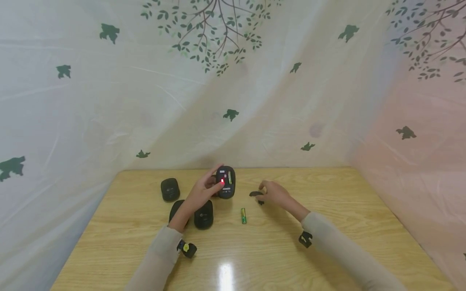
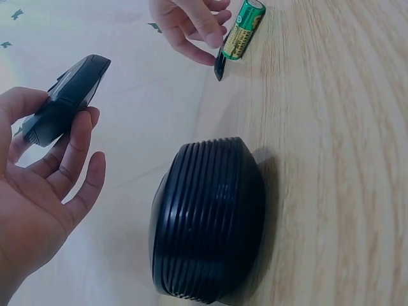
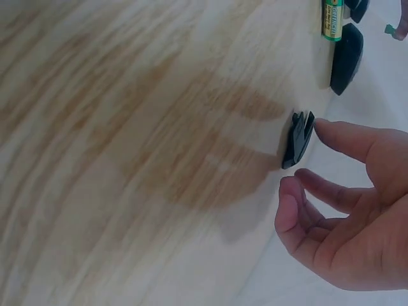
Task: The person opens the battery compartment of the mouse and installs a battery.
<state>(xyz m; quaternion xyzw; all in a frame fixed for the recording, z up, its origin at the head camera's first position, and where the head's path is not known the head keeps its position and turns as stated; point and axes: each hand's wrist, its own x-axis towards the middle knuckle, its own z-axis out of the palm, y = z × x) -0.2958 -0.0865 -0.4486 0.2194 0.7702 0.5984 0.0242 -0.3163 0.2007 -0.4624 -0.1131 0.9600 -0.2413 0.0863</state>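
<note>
My left hand (image 1: 199, 195) holds a black computer mouse (image 1: 226, 193) up off the table, its underside facing me. A red light glows there beside my thumb, and a green battery (image 1: 229, 178) lies in its uncovered slot. My right hand (image 1: 276, 195) pinches a small black battery cover (image 3: 297, 141) between thumb and forefinger, close over the tabletop. Between the hands and nearer to me, a loose green-and-gold battery (image 1: 243, 216) lies on the wood.
Another black mouse (image 1: 170, 189) stands at the left of the wooden table (image 1: 291, 258). Two more, a mouse (image 1: 203, 215) and a partly hidden mouse (image 1: 176, 210), sit by my left forearm. A leaf-patterned curtain (image 1: 182, 121) hangs behind the table.
</note>
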